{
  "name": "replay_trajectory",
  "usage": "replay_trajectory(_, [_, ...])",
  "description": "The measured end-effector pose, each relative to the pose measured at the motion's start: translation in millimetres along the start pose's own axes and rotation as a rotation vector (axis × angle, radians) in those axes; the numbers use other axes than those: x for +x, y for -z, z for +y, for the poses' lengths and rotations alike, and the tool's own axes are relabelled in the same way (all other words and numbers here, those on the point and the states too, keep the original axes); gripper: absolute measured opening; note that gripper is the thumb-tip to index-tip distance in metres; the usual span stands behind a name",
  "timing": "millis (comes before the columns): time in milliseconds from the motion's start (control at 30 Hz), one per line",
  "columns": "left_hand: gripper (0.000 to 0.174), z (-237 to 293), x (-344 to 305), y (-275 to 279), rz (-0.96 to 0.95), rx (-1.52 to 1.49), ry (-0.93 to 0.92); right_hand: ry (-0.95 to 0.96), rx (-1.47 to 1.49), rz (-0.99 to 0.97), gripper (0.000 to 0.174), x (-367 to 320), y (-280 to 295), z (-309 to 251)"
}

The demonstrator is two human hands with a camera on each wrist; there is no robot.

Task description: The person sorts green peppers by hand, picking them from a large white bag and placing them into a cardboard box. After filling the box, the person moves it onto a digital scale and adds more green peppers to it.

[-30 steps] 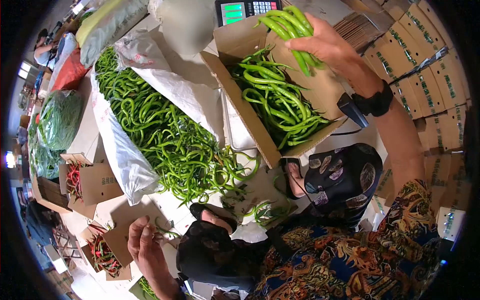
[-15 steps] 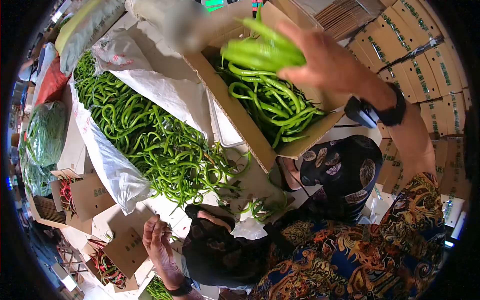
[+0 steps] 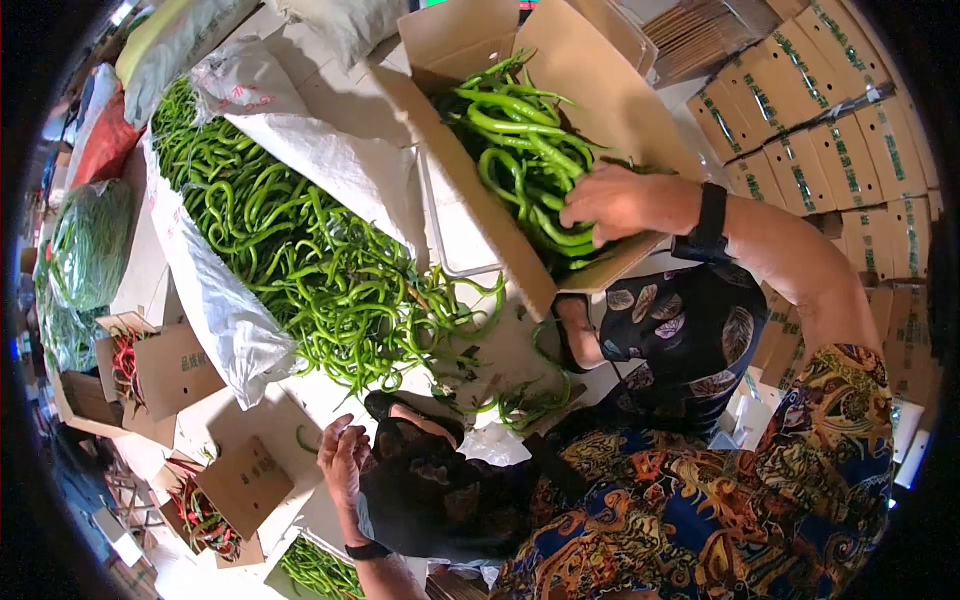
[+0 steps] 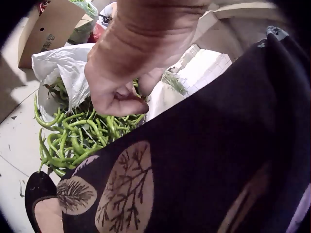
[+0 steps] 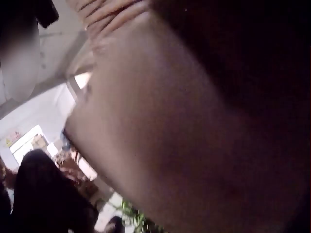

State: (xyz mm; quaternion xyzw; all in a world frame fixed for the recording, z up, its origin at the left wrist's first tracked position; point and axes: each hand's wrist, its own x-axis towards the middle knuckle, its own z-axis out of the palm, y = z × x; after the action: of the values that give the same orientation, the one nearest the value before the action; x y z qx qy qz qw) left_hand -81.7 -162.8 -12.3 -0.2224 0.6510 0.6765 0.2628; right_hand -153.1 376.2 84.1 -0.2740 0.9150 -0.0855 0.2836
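Note:
In the head view my right hand (image 3: 625, 203) is inside an open cardboard box (image 3: 478, 218), at its near end. Its bent fingers and thumb grip green peppers (image 3: 535, 145) lying there; how many is hidden. The right wrist view has mostly blurred skin. My left hand (image 3: 343, 455) hangs beside the left knee, fingers loosely curled and holding nothing; the left wrist view has this hand (image 4: 119, 82) above the leg. A white sack (image 3: 215, 290), left of the box, lies open with many green peppers (image 3: 290, 245) spilling onto the floor.
Small boxes of red peppers (image 3: 205, 515) stand at the lower left. Stacked cartons (image 3: 800, 130) line the right side. A clear bag of greens (image 3: 90, 245) is at the far left. Loose peppers (image 3: 530, 400) lie near the feet.
My right hand, which held a bunch of green peppers above the box, has come down into its near end. The bunch is no longer raised. My left hand has shifted slightly right.

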Motion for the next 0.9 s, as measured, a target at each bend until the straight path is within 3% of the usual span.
replay_trajectory(67, [0.024, -4.9, 7.2, -1.2, 0.019, -0.025, 0.03, -0.215, -0.109, -0.221, 0.046, 3.9, 6.9, -10.1])
replay_trajectory(133, [0.027, -14.7, 13.0, 2.6, -0.043, -0.017, 0.021, 0.066, 0.014, 0.072, 0.043, -19.4, -3.6, -14.0])
replay_trajectory(167, [0.027, -13.7, 14.1, -4.6, -0.033, 0.016, 0.031, -0.023, 0.005, -0.034, 0.038, -25.2, 1.6, -20.4])
replay_trajectory(233, [0.028, -11.1, 12.3, -12.1, -0.026, 0.089, 0.029, 0.043, 0.033, 0.041, 0.036, -28.3, 13.3, -27.9])
replay_trajectory(267, [0.029, -16.3, 16.0, -10.2, -0.047, 0.129, 0.017, -0.054, -0.049, -0.029, 0.035, -26.9, 22.4, -40.0])
replay_trajectory(333, [0.029, -38.8, 26.3, 5.0, -0.145, 0.423, -0.305, -0.145, -0.095, 0.227, 0.03, -26.7, 46.0, -91.3])
replay_trajectory(367, [0.03, -48.4, 33.2, 8.3, -0.124, 0.438, -0.309, -0.149, -0.052, 0.386, 0.029, -27.6, 54.0, -112.5])
replay_trajectory(433, [0.032, -53.9, 46.2, 6.6, -0.066, 0.4, -0.228, -0.014, 0.199, 0.362, 0.027, -30.7, 61.8, -160.9])
replay_trajectory(467, [0.032, -53.6, 52.4, 1.7, -0.014, 0.344, -0.137, 0.178, 0.222, 0.259, 0.027, -28.7, 60.2, -179.2])
replay_trajectory(500, [0.029, -59.2, 62.5, 2.6, 0.064, 0.561, -0.181, 0.235, 0.395, 0.227, 0.027, -23.4, 45.3, -194.4])
replay_trajectory(533, [0.024, -72.0, 72.2, -0.2, 0.164, 0.663, -0.409, 0.326, 0.421, 0.129, 0.028, -13.1, 23.9, -204.1])
replay_trajectory(567, [0.022, -68.4, 78.1, -8.7, 0.213, 0.72, -0.513, 0.305, 0.652, 0.074, 0.028, -4.9, 1.0, -206.4])
replay_trajectory(600, [0.02, -60.0, 82.5, -18.5, 0.26, 0.778, -0.616, 0.263, 0.713, -0.127, 0.028, 10.3, -11.4, -207.9])
replay_trajectory(667, [0.022, -36.7, 82.6, -37.0, 0.205, 0.741, -0.665, 0.096, 0.89, -0.333, 0.027, 48.4, -48.8, -205.5])
replay_trajectory(733, [0.026, -37.6, 91.6, -37.5, 0.209, 0.858, -0.752, -0.162, 0.849, -0.271, 0.028, 89.6, -63.1, -203.2])
replay_trajectory(767, [0.025, -44.1, 98.2, -33.3, 0.214, 0.86, -0.736, -0.094, 0.876, 0.013, 0.027, 107.5, -114.4, -187.6])
replay_trajectory(800, [0.025, -53.4, 106.1, -28.6, 0.22, 0.863, -0.721, -0.207, 0.986, 0.1, 0.026, 123.4, -127.8, -180.5])
replay_trajectory(900, [0.027, -71.6, 120.9, -14.8, 0.318, 0.768, -0.601, -0.327, 0.873, 0.27, 0.032, 167.2, -141.7, -167.7])
